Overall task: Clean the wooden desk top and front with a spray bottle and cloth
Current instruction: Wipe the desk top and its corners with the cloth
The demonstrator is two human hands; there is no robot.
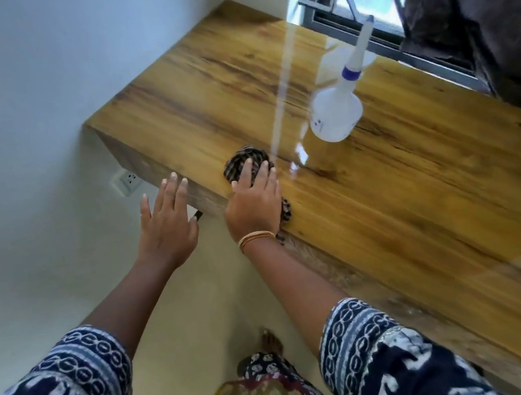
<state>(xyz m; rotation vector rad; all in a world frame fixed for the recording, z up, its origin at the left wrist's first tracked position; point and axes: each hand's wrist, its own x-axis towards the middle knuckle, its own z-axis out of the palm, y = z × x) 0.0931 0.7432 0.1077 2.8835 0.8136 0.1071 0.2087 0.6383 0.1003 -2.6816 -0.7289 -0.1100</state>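
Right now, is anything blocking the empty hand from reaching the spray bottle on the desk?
Partly. The left hand hovers open off the desk's front edge. The right hand, pressing the cloth on the desk top, lies between it and the spray bottle. Reaching over that hand looks possible.

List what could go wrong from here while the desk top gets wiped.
1. The spray bottle stands on the desk just beyond the cloth; a wide wipe by the right hand might knock it over.
2. The cloth lies at the desk's front edge, so a stroke toward the person could drag it off.
3. The left hand hovers off the desk, giving no bracing.
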